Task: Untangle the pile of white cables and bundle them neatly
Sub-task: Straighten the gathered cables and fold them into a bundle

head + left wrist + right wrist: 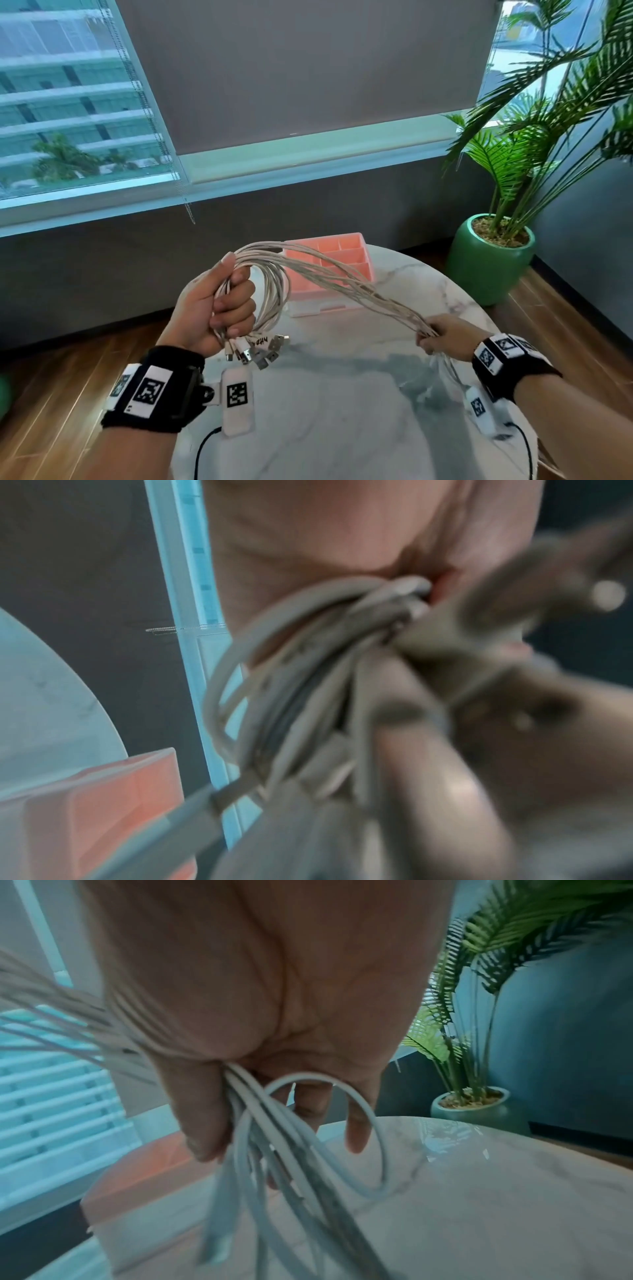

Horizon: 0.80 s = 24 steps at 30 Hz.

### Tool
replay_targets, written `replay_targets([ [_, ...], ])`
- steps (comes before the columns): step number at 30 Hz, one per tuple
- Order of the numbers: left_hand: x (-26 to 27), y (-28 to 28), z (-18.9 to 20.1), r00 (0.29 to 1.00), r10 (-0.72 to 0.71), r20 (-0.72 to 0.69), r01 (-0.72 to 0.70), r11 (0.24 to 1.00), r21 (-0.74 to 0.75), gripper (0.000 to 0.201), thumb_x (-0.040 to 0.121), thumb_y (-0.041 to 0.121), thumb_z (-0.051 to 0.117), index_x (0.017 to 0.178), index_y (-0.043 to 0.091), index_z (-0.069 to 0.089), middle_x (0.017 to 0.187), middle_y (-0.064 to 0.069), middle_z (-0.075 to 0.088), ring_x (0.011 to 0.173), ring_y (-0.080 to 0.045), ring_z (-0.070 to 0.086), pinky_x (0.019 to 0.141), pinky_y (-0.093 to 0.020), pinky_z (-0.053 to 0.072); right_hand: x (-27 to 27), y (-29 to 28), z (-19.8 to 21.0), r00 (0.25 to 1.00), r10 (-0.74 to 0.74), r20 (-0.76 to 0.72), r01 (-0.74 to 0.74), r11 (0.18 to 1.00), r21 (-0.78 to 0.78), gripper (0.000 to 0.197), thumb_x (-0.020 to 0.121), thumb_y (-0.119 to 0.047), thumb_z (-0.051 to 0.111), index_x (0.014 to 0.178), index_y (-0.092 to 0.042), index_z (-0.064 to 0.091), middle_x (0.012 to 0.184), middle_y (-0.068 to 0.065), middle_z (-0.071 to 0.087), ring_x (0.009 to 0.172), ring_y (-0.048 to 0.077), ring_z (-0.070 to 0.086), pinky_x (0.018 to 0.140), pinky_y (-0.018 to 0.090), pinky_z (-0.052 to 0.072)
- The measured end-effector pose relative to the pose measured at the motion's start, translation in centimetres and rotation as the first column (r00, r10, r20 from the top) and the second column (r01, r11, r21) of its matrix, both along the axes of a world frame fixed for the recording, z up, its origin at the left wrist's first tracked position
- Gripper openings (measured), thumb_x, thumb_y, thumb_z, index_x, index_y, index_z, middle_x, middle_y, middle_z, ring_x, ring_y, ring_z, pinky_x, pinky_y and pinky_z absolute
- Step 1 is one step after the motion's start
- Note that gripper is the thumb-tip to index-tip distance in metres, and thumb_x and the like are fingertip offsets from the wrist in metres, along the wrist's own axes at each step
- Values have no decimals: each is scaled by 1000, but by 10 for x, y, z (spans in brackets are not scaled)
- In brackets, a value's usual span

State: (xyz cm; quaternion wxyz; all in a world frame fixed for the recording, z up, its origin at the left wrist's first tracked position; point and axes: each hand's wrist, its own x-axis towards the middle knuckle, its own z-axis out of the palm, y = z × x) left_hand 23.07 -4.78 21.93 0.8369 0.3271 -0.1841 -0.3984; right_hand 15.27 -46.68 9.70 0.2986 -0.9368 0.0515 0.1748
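- Above the marble counter (pixel 342 411), I hold the white cables (pixel 342 277) stretched between my two hands, off the surface.
- My left hand (pixel 219 301) is raised, its fingers wrapped tight round a looped part of the cables; the loop hangs just to its right.
- Below that fist the plugs (pixel 260 349) dangle in a cluster, clear of the counter.
- From the top of my left fist the strands arc up and slope down to the right.
- My right hand (pixel 445 337) sits lower and well apart from the left, fingers curled round the strands, so it grips them too.
- On the right wrist view, the cables (pixel 274 1139) pass under my palm and spill down in a loose loop toward the counter.
- Behind the cables, a pink divided tray (pixel 342 253) stands on the far part of the counter.
- Off the counter to the right, a potted palm (pixel 493 253) stands on the floor.
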Motion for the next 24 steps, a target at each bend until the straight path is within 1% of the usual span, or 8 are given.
replay_targets([
  [3,-5,-5,8,978,176,107,-194,962,192,43,83,47,78,73,16,50,46,9,27,31,-6,18,35,-19,33,-5,-6,3,998,-41,45,34,988,152,18,82,-10,74,79,-27,69,76,-5,70,73,11,64,76,30,52],
  [6,-4,-13,10,972,182,145,-214,946,245,46,79,49,82,73,15,50,45,8,29,29,-3,25,36,-19,32,-7,-10,4,998,-31,60,19,982,188,24,70,-37,83,87,-37,66,84,-9,67,81,8,62,82,31,51],
  [9,-5,-24,14,973,130,193,-180,945,271,45,83,47,80,74,14,50,47,5,27,29,-5,25,37,-19,33,-1,0,8,998,-47,43,38,979,200,82,50,-74,82,118,-35,58,115,-10,64,107,9,61,98,31,47],
  [11,-8,-32,15,971,101,218,-162,945,284,41,91,42,72,74,13,49,47,4,27,30,-5,24,38,-19,33,7,18,26,976,-126,179,66,950,305,94,47,-86,72,123,-32,57,121,-9,63,112,11,60,100,33,47],
  [13,-10,-39,16,968,97,233,-167,939,302,36,99,37,57,74,13,48,47,4,27,30,-5,24,38,-18,33,16,35,49,910,-267,318,80,864,498,72,64,-77,69,114,-26,65,111,-5,71,104,13,66,93,34,51],
  [15,-10,-42,17,967,100,233,-171,937,306,36,103,34,48,75,12,48,47,4,28,30,-5,24,37,-19,33,26,51,70,859,-364,360,65,776,628,35,87,-46,67,99,-13,68,92,0,74,86,18,70,80,39,52],
  [17,-10,-42,18,969,111,221,-178,935,308,37,104,34,46,74,13,48,47,5,27,30,-5,24,37,-19,33,34,63,80,843,-349,410,38,798,602,8,92,-18,69,88,-11,67,78,1,71,73,18,68,73,41,53],
  [24,-11,-38,18,966,143,214,-211,916,342,38,103,33,45,71,13,48,47,4,26,29,-6,22,36,-19,34,41,80,66,891,-155,426,19,952,306,9,81,-22,81,77,-21,72,72,-5,72,65,6,62,68,23,53],
])
